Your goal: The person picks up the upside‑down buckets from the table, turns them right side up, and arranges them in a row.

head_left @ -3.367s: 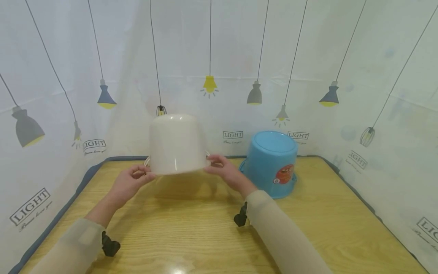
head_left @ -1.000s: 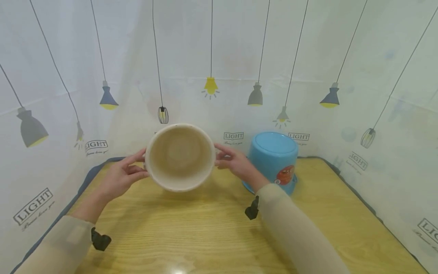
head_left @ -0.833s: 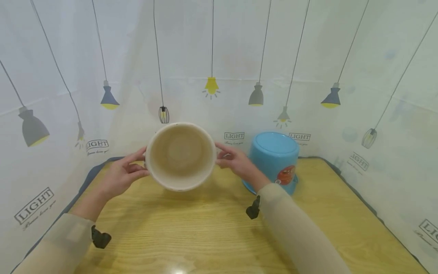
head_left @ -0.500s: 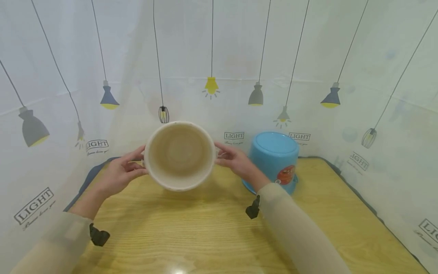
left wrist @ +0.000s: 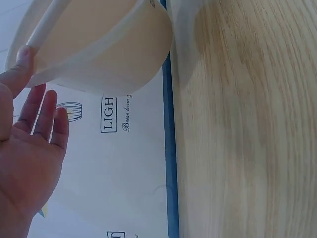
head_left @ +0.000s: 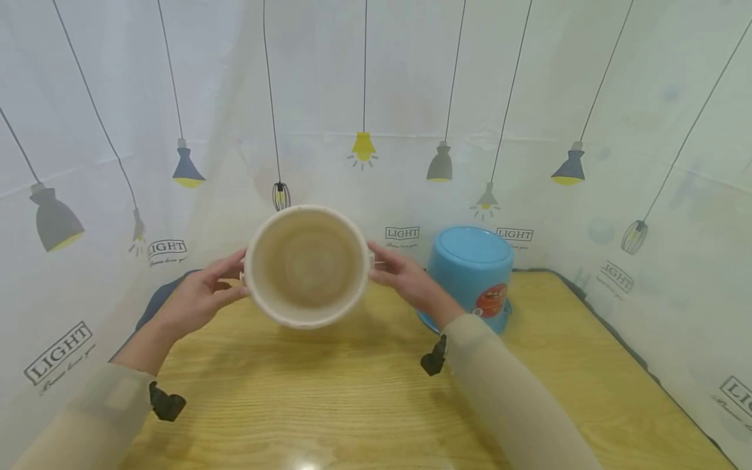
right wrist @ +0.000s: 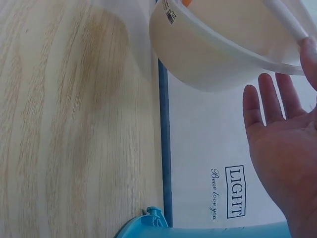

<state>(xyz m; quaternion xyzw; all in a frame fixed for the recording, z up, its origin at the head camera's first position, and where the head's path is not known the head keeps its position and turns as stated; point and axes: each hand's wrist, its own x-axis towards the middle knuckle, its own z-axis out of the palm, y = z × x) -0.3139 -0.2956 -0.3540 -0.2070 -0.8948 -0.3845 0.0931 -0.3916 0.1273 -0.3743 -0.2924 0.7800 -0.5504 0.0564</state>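
A cream-white bucket [head_left: 313, 264] hangs in the air over the table, tilted so that its round mouth and bare inside face the head camera. My left hand [head_left: 202, 294] holds its left side at the rim, thumb in front and fingers behind. On the opposite side, my right hand [head_left: 405, 277] grips the rim in the same way, close to a small side lug. Both wrist views show a pale bar [left wrist: 47, 22] by the thumb at the mouth. In the right wrist view a barcode label [right wrist: 169, 12] shows on the bucket's outer wall.
Upside down on the wooden table [head_left: 329, 405] stands a blue bucket [head_left: 470, 267] with a red sticker [head_left: 490, 300], just behind my right forearm. A white backdrop sheet [head_left: 317, 91] printed with hanging lamps encloses the table's back and sides.
Earlier the cream bucket was held base up; it has since been turned so its mouth faces me. Over the last second its upper rim has risen slightly. The blue bucket stays put.
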